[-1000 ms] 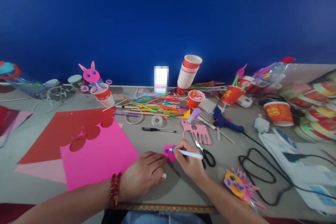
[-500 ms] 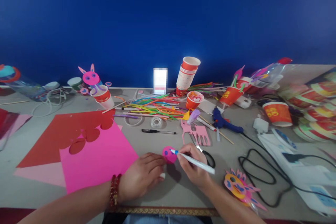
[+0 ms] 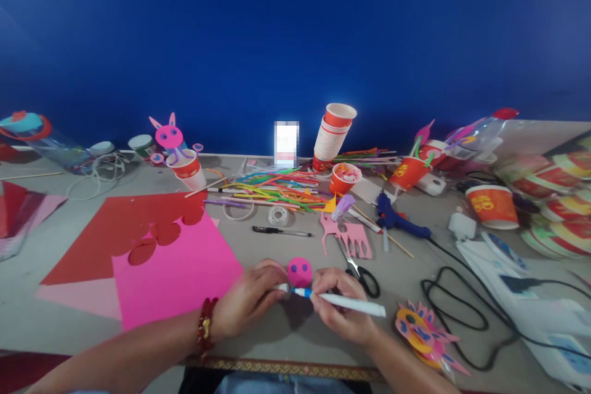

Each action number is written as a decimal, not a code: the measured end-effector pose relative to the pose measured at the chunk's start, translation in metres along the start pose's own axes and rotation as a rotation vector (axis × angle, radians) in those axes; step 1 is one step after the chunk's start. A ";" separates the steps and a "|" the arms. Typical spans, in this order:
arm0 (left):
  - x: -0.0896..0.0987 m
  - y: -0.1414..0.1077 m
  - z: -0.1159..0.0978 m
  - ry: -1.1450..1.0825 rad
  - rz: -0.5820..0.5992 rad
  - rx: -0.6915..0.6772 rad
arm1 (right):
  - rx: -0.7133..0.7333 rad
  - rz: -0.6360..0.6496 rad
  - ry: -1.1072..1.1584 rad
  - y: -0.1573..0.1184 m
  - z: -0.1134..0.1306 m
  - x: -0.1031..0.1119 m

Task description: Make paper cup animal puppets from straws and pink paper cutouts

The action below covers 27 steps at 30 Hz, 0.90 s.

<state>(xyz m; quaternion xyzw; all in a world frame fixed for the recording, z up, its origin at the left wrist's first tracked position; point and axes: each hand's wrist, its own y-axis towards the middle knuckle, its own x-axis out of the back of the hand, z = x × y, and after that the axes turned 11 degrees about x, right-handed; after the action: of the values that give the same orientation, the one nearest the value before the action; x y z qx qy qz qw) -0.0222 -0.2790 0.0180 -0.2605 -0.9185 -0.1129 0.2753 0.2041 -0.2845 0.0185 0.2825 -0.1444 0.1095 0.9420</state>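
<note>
Between both hands lies a small bright pink paper circle point(image 3: 300, 270) with two blue-purple dots on it. My right hand point(image 3: 339, 305) grips a white marker point(image 3: 353, 304), its blue tip end pointing left. Pinched in my left hand point(image 3: 252, 298) is the white marker cap point(image 3: 281, 287), close in front of the marker's tip; a narrow gap seems to stay between them. Both hands are just in front of the pink circle. To the left is a bright pink sheet point(image 3: 180, 271) with round bites cut from its edge. Black-handled scissors point(image 3: 364, 277) lie beyond my right hand.
Farther back are a black pen point(image 3: 281, 231), a tape roll point(image 3: 277, 215), colourful pipe cleaners point(image 3: 272, 188) and a tall cup stack point(image 3: 332, 135). A blue glue gun point(image 3: 397, 218) with a black cord point(image 3: 455, 314) lies right, near a paper figure point(image 3: 422, 332) and a white power strip point(image 3: 530, 308).
The marker's tip has left the pink circle and come down toward me. My left hand has let go of the circle's edge and brought the cap up to the tip.
</note>
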 end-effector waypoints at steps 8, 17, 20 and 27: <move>-0.004 0.000 0.002 0.034 0.041 -0.087 | 0.224 0.091 -0.033 0.000 -0.001 -0.007; -0.012 -0.006 0.005 0.178 -0.019 -0.324 | 0.427 0.090 0.112 -0.005 0.004 -0.017; -0.014 -0.007 0.005 0.204 -0.032 -0.324 | 0.459 0.075 0.126 -0.008 0.001 -0.020; -0.019 -0.008 0.006 0.219 0.011 -0.314 | 0.508 0.131 0.138 -0.005 0.007 -0.021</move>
<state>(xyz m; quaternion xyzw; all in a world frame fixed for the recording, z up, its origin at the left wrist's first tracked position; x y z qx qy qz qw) -0.0159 -0.2914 0.0018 -0.2915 -0.8527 -0.2808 0.3301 0.1850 -0.2952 0.0143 0.4915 -0.0659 0.2220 0.8395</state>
